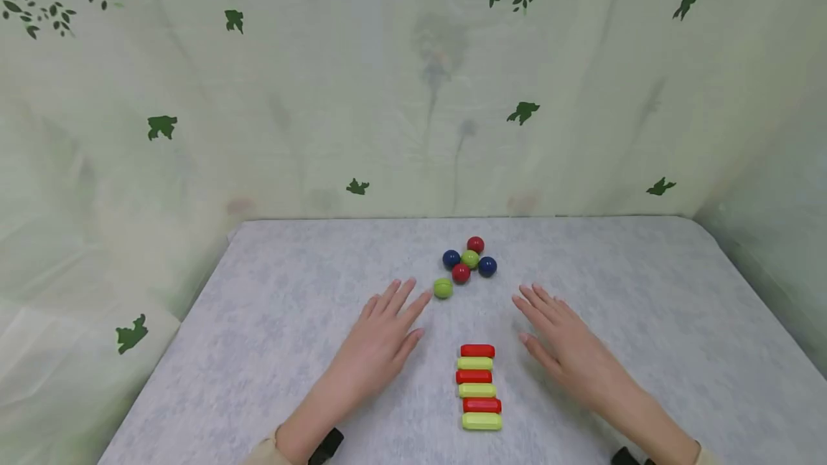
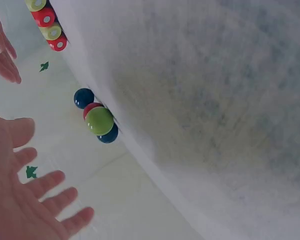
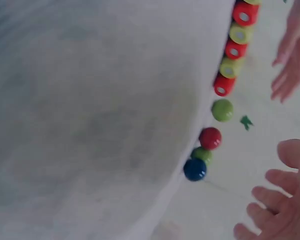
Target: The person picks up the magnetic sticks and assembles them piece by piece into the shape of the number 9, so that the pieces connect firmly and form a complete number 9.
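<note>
The left hand (image 1: 375, 357) and right hand (image 1: 571, 357) had their fingers extended and loosely apart, gripping nothing. Between the hands, nearer the person than the thumb tips, lay six short cylinders (image 1: 477, 390), alternately red and yellow-green. Each one's long axis ran crosswise, its round ends pointing toward the two hands; the row itself stretched away from the person, with a red cylinder (image 1: 477, 351) farthest. Just beside the left index fingertip sat a green ball (image 1: 443, 288). Beyond the fingertips, five more balls (image 1: 461, 273) clustered on the table (image 1: 291, 285).
</note>
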Motion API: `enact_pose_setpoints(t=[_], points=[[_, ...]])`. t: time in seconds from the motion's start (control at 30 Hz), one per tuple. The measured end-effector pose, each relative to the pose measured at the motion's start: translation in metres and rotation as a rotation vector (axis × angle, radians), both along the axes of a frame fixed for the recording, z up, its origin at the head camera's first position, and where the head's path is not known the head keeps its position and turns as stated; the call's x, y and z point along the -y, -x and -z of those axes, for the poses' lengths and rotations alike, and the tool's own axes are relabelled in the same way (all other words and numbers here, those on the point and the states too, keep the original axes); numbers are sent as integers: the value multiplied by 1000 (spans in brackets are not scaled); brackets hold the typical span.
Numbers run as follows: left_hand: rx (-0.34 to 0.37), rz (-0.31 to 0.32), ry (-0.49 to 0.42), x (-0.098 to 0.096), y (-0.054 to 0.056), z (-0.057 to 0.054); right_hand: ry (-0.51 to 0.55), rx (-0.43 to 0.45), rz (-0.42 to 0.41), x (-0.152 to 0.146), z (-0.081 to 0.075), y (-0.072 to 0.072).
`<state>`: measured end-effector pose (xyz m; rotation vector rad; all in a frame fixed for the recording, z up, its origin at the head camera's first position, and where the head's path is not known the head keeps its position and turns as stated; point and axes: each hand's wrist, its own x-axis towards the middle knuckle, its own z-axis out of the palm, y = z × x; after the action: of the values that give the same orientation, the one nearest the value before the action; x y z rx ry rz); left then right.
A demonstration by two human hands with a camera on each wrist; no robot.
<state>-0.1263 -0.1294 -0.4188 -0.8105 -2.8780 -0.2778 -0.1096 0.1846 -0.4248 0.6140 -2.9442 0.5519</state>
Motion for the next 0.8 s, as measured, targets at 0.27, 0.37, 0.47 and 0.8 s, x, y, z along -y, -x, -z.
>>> enact_pose_setpoints(t=[0.27,0.37,0.47,0.8], points=[[161,177,-233,-14,11,1,89,20,-182,3,0,1],[335,180,-363,-21,13,4,124,35,-219,4,-1,5],[484,174,-462,-28,15,7,165,92,-245,6,-1,9],[663,150,-526,-45,22,19,312,382,-269,16,8,25]])
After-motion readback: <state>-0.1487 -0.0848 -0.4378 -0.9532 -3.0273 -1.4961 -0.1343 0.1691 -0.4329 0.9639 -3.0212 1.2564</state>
